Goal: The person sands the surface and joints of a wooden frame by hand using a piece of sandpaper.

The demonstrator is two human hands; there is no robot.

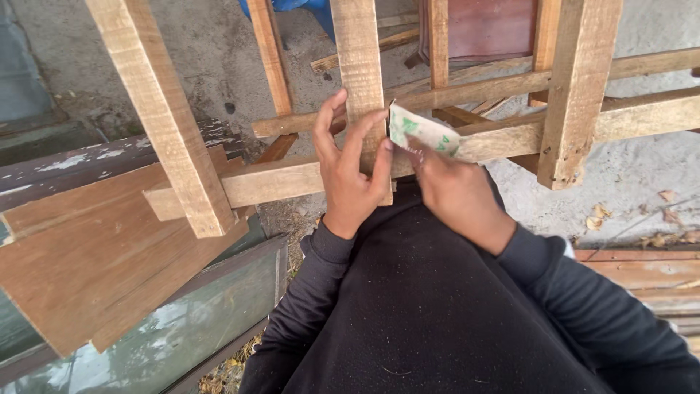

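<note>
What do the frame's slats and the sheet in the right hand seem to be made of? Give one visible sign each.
Slats: unfinished, rough-sawn wood, judging by pale grain and saw marks, no paint or varnish showing.
Sheet in the right hand: probably sandpaper seen from its paper backing; tan, thin, bent, with green print. Its grit side is hidden.

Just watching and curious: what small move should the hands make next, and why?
Probably press the sandpaper sheet flat against the upright slat and rub. The right hand holds it folded beside the slat, off the wood's face, while the left hand steadies the slat.
</note>
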